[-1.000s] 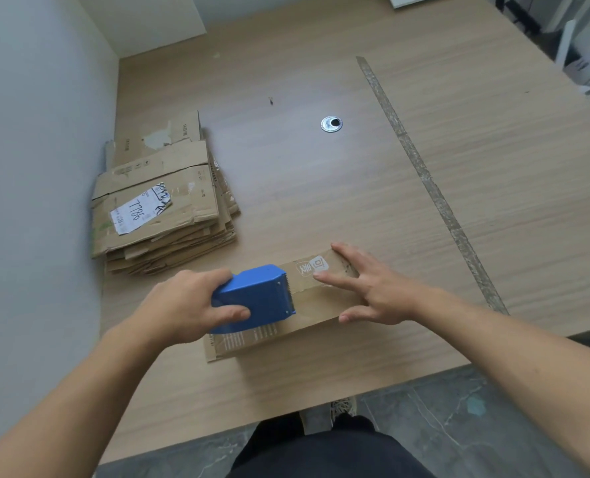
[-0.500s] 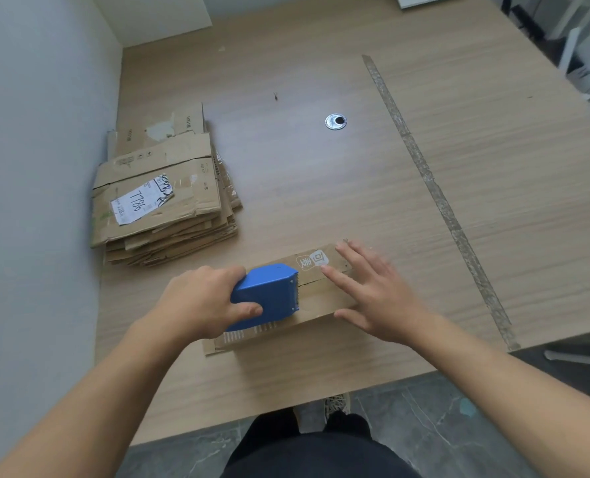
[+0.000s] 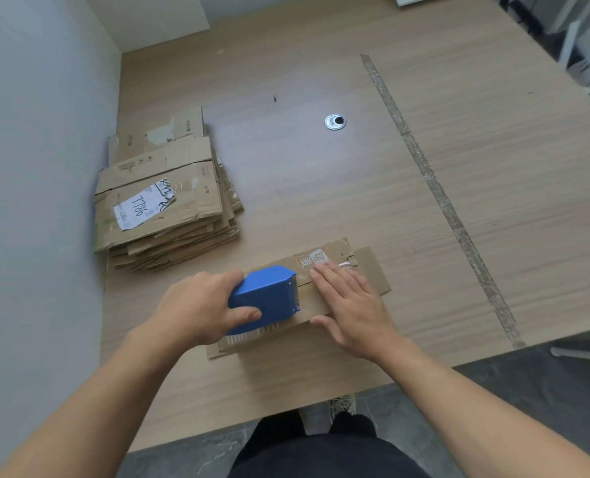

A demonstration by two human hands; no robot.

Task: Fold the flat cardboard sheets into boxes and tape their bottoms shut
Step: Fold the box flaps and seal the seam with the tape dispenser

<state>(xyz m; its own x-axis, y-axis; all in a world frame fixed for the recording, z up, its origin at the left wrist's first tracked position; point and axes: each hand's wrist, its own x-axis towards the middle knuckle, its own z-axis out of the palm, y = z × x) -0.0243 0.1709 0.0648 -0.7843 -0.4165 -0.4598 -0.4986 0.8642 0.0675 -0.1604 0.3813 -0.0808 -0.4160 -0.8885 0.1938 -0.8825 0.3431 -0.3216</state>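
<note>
Blue tape dispenser [image 3: 265, 298] gripped by the left hand [image 3: 197, 307] (fingers wrapped), right hand [image 3: 350, 310] pressing flat on the box [image 3: 373, 274].

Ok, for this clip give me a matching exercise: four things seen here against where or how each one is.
Things:
1 tape dispenser
2 cardboard stack
3 right hand
4 metal grommet

States:
A flat on the box, fingers straight
B gripped by the left hand
C on the table beside the wall
D set in the table, beyond the box

Pairs: 1-B, 2-C, 3-A, 4-D.
</note>
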